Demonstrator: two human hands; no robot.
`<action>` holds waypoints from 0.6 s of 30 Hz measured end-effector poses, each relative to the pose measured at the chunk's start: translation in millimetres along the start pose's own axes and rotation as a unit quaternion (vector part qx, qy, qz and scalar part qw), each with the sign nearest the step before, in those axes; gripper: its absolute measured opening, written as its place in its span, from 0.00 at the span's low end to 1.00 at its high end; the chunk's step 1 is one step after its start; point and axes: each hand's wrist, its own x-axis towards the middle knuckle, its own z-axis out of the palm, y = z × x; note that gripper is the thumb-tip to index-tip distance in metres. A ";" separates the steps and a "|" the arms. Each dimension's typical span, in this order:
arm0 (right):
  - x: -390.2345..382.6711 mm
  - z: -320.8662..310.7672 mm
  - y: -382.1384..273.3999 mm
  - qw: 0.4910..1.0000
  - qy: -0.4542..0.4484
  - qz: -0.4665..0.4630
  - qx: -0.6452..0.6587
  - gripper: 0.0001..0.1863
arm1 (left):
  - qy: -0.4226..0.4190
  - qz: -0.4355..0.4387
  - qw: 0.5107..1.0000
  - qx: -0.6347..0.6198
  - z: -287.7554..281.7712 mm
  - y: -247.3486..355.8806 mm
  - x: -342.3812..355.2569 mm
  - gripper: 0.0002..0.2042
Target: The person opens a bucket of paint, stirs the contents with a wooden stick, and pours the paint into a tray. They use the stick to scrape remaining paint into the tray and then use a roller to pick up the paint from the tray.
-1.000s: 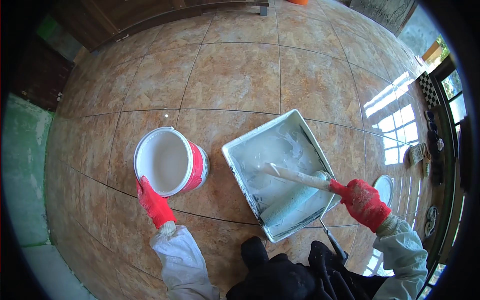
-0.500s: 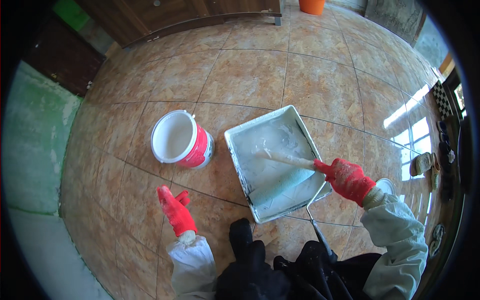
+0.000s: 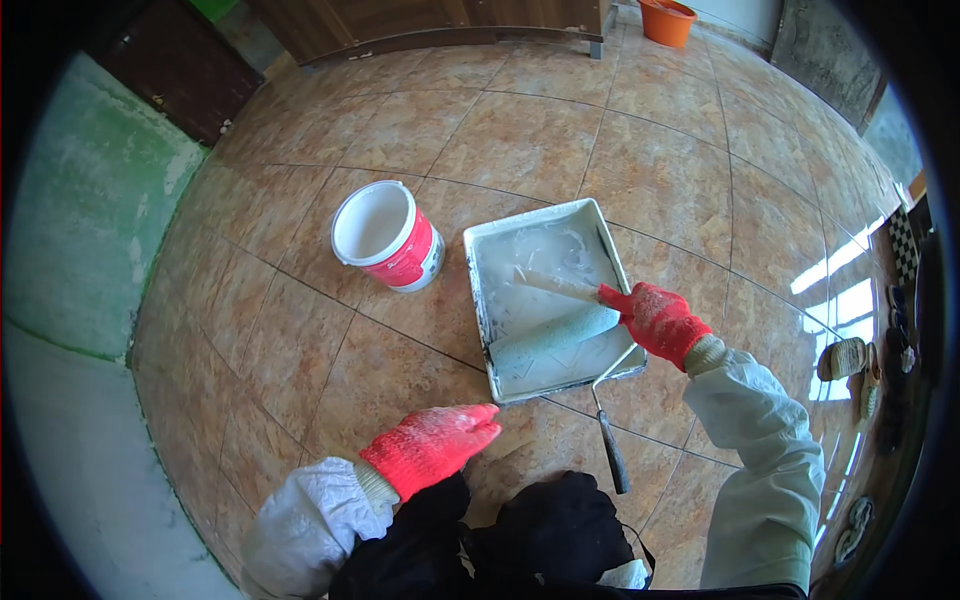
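Note:
My right hand (image 3: 660,322), in a red glove, is closed around one end of a pale, paint-coated stick (image 3: 556,285). The stick's other end reaches over the white paint (image 3: 555,255) in a white paint tray (image 3: 481,300). A paint roller (image 3: 553,338) with a pale blue-green sleeve lies across the tray's near half. Its dark handle (image 3: 613,455) sticks out past the near right edge. My left hand (image 3: 435,447), also red-gloved, is just short of the tray's near left corner, fingers stretched out with nothing in them.
A white bucket (image 3: 405,255) with a red label stands left of the tray on brown floor tiles (image 3: 520,130). Far off are a wooden cabinet (image 3: 420,22) and an orange bucket (image 3: 667,25). A green wall (image 3: 110,190) runs along the left. Shoes (image 3: 845,358) lie at the right.
My left hand has swung right, from below the bucket to near the tray's front edge. The right hand keeps its hold on the stick over the tray. The whole view has shifted slightly.

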 end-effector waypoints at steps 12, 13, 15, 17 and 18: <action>-19.0 -0.6 11.1 0.997 0.018 0.073 0.020 0.24 | -0.269 0.007 0.962 0.034 63.9 19.6 59.7 0.25; -15.9 1.6 7.9 0.995 -0.012 0.087 0.035 0.24 | -0.257 -0.050 0.965 -0.031 82.7 19.4 64.0 0.26; -20.9 18.0 1.8 0.996 0.022 0.058 0.066 0.23 | -0.245 -0.114 0.958 -0.098 140.5 0.6 69.8 0.27; -23.9 16.8 -14.9 0.996 0.043 0.031 0.073 0.23 | -0.158 0.023 0.978 -0.137 192.0 -22.3 86.4 0.28; -27.7 11.7 -21.1 0.995 0.034 0.022 0.086 0.24 | -0.126 0.068 0.979 -0.145 203.5 -18.0 92.6 0.28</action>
